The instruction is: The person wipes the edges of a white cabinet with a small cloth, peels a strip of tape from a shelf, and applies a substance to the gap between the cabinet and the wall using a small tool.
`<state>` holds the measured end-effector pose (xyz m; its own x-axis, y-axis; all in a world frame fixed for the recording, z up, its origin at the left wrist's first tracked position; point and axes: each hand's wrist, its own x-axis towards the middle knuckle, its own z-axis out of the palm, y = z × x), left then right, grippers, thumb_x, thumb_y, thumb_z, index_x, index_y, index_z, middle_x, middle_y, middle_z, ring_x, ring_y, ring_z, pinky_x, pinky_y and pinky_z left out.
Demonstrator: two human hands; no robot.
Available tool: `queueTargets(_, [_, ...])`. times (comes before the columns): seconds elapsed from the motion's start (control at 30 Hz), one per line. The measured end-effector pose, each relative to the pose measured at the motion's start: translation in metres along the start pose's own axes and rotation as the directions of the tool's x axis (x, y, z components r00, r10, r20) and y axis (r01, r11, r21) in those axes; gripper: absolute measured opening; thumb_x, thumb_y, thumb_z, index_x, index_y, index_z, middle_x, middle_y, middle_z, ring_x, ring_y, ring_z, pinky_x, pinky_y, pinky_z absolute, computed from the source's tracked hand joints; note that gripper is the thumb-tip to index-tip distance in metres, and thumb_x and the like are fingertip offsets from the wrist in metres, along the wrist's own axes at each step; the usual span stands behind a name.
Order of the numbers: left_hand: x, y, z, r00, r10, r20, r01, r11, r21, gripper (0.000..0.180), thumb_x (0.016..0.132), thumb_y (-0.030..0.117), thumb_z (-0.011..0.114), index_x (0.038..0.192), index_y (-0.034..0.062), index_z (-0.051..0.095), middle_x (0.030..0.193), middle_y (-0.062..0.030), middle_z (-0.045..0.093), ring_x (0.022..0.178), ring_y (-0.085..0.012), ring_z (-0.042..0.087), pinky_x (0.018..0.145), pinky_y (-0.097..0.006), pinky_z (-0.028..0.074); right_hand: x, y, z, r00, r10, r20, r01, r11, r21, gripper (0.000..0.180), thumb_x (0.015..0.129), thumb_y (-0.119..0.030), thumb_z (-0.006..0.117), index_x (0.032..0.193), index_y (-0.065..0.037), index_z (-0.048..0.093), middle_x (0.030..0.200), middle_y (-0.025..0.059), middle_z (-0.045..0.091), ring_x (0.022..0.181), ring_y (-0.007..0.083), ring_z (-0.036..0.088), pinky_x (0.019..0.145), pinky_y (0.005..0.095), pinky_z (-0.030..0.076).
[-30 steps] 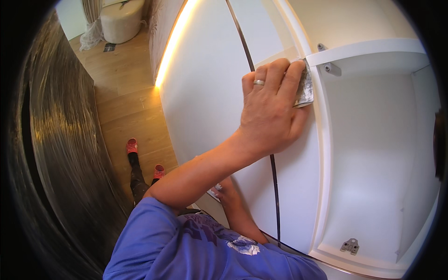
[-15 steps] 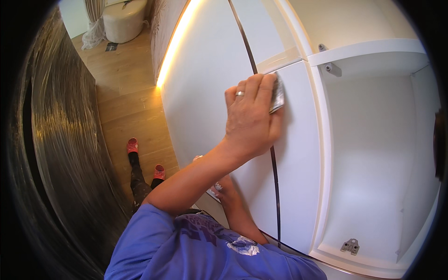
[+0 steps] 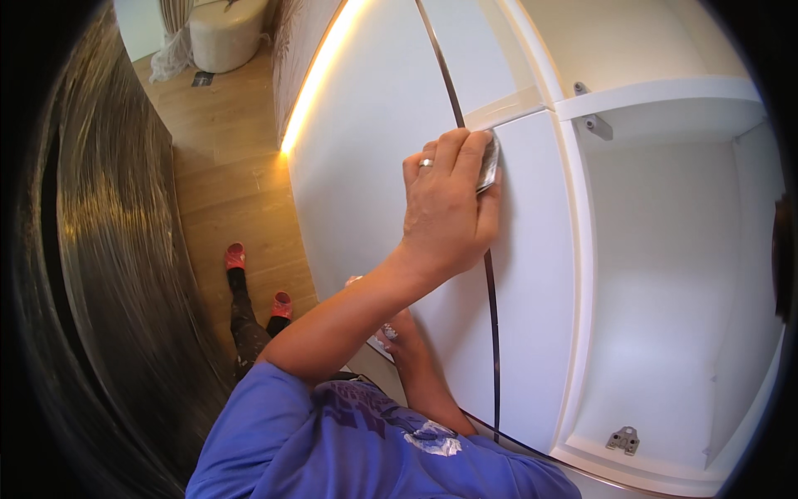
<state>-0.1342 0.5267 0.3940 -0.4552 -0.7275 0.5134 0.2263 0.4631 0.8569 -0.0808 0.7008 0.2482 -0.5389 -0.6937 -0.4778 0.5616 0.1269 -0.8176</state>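
White cupboard panels (image 3: 536,258) fill the middle of the head view, and a thin dark strip (image 3: 494,333) runs between them. On the right is an open white cupboard box (image 3: 657,291), with a small metal hinge plate (image 3: 623,441) near its bottom. Far left is something tall and dark (image 3: 116,249) in shiny wrap, next to the wood floor (image 3: 220,150).

My left hand (image 3: 445,204) is up by the dark strip. It holds a flat grey pad (image 3: 489,166) at the panel. My fingers (image 3: 449,156) are close together and my thumb (image 3: 489,220) sits by its lower end, so I am pinching it. I think the pad is light, thin, a bit bendy and hard to break. Dust could make it slippery. Its flat back looks like the best place to hold.

My right hand (image 3: 402,334) is lower, partly behind my left forearm (image 3: 341,324), with white stuff (image 3: 388,333) on it. I can't tell how it grips.
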Motion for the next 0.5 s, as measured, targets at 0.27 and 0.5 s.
queueTargets(0.27, [0.02,0.022,0.002,0.989,0.118,-0.088,-0.123,0.991,-0.045,0.043,0.093,0.01,0.063,0.135,-0.0002,0.057,0.127,-0.0171,0.06,0.116,-0.0336,0.057,0.103,-0.045,0.035,-0.001,-0.008,0.008,0.999,0.023,0.031,-0.025,0.998,0.05,0.051,0.096,-0.032,0.073,0.132,0.004,0.064,0.121,0.0102,0.069,0.099,0.011,0.066,0.075,0.0215,0.051])
queueTargets(0.5, [-0.008,0.004,-0.01,0.999,0.033,0.04,-0.033,0.999,-0.001,0.048,0.089,-0.002,0.06,0.137,-0.0012,0.058,0.131,-0.0174,0.059,0.117,-0.0331,0.058,0.101,-0.045,0.038,-0.002,-0.011,0.012,0.999,-0.023,0.033,0.023,1.0,0.015,0.054,0.095,-0.034,0.073,0.134,0.002,0.063,0.119,0.0083,0.069,0.098,0.0102,0.065,0.081,0.0227,0.051])
